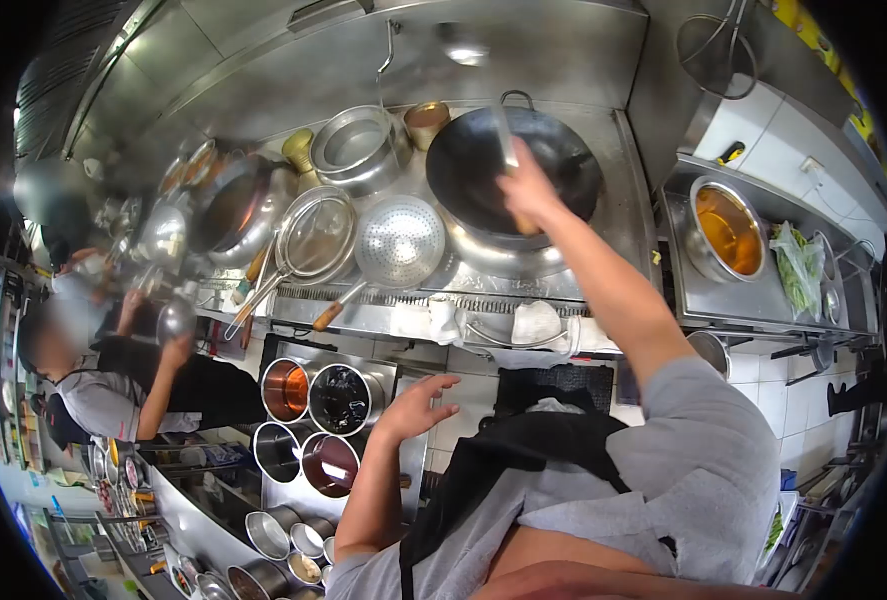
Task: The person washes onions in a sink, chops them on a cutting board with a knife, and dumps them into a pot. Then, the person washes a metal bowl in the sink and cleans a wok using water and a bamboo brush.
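Note:
My right hand is closed around the handle of a ladle, above the black wok. The wooden end of the handle sticks out below my fist. Blurred by motion, the ladle's bowl is raised beyond the wok's far rim, near the steel back wall. I can see no food in the visible part of the wok, which sits on the stove. My left hand hangs in front of my body with its fingers apart and holds nothing. It is nearest to the steel pots of dark and reddish liquid.
Left of the wok lie a perforated skimmer, a mesh strainer and steel bowls. On the right counter stand a pot of orange liquid and a bag of greens. A co-worker works at the left.

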Demonstrator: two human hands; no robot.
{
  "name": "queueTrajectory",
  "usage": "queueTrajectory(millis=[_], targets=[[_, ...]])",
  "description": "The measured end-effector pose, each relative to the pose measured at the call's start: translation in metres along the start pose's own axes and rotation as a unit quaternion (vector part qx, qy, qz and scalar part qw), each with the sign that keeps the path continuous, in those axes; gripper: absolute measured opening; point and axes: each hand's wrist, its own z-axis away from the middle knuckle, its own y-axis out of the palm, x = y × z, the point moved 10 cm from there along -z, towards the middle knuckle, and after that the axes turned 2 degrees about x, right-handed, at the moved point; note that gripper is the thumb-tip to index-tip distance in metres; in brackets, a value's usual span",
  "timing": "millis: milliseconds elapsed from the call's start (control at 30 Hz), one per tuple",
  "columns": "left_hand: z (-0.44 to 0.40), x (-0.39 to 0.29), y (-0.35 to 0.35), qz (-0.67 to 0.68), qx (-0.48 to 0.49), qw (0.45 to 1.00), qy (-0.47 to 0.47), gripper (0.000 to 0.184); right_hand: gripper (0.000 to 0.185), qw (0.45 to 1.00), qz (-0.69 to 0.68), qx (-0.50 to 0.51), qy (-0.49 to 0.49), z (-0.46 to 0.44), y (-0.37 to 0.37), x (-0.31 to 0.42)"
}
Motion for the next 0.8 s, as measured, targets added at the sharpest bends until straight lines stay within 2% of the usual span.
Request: queueTrajectory(millis=[33, 67, 100, 167, 200, 267, 300, 333, 400, 467, 500, 567, 633, 667, 700, 800], targets=[[-0.013, 0.015, 0.016, -0.015, -0.008, 1.0, 0.023, 0.051, 0.074, 0.994, 0.107, -0.01, 0.011, -0.024, 0.021, 0.006], [-0.021, 0.026, 0.032, -0.03, -0.014, 0.999, 0.042, 0.05, 0.074, 0.974, 0.223, 0.004, -0.038, -0.057, 0.046, 0.012], [-0.026, 0.034, 0.051, -0.034, -0.014, 0.998, 0.046, 0.05, 0.077, 0.968, 0.246, 0.017, -0.038, -0.076, 0.069, 0.013], [-0.03, 0.051, 0.091, 0.076, 0.023, 0.997, 0.018, 0.049, 0.081, 0.957, 0.281, 0.061, 0.044, -0.063, 0.1, 0.027], [-0.024, 0.055, 0.103, 0.068, 0.021, 0.997, 0.017, 0.049, 0.082, 0.961, 0.272, 0.049, 0.03, -0.054, 0.111, 0.023], [-0.007, 0.072, 0.134, 0.154, 0.031, 0.988, -0.005, 0.049, 0.082, 0.964, 0.264, 0.035, 0.005, -0.028, 0.123, 0.0], [0.005, 0.102, 0.148, 0.159, 0.01, 0.987, -0.017, 0.048, 0.082, 0.964, 0.265, 0.035, -0.006, -0.004, 0.118, -0.015], [0.017, 0.131, 0.162, 0.165, -0.011, 0.986, -0.03, 0.048, 0.082, 0.972, 0.232, 0.039, 0.002, 0.028, 0.101, -0.023], [0.024, 0.272, 0.235, 0.118, 0.022, 0.991, -0.053, 0.047, 0.082, 0.984, 0.173, 0.033, 0.013, 0.091, 0.049, -0.049], [0.079, 0.333, 0.257, 0.042, -0.008, 0.98, -0.192, 0.048, 0.083, 0.986, 0.162, 0.01, 0.037, 0.154, -0.021, -0.077], [0.105, 0.336, 0.269, 0.092, 0.025, 0.97, -0.223, 0.038, 0.084, 0.982, 0.178, -0.005, 0.061, 0.19, -0.06, -0.085], [0.148, 0.355, 0.289, 0.104, 0.049, 0.94, -0.32, 0.038, 0.084, 0.98, 0.182, -0.078, 0.029, 0.25, -0.143, -0.111], [0.172, 0.363, 0.307, 0.093, 0.079, 0.909, -0.399, 0.038, 0.083, 0.972, 0.181, -0.077, 0.131, 0.314, -0.212, -0.135], [0.172, 0.363, 0.316, 0.083, 0.095, 0.896, -0.426, 0.039, 0.083, 0.972, 0.183, -0.079, 0.125, 0.342, -0.242, -0.144], [0.162, 0.358, 0.32, 0.069, 0.105, 0.89, -0.438, 0.039, 0.084, 0.965, 0.097, -0.06, 0.235, 0.372, -0.262, -0.156], [0.091, 0.334, 0.32, 0.014, 0.12, 0.898, -0.423, 0.039, 0.084, 0.964, 0.125, -0.034, 0.232, 0.427, -0.309, -0.206]])
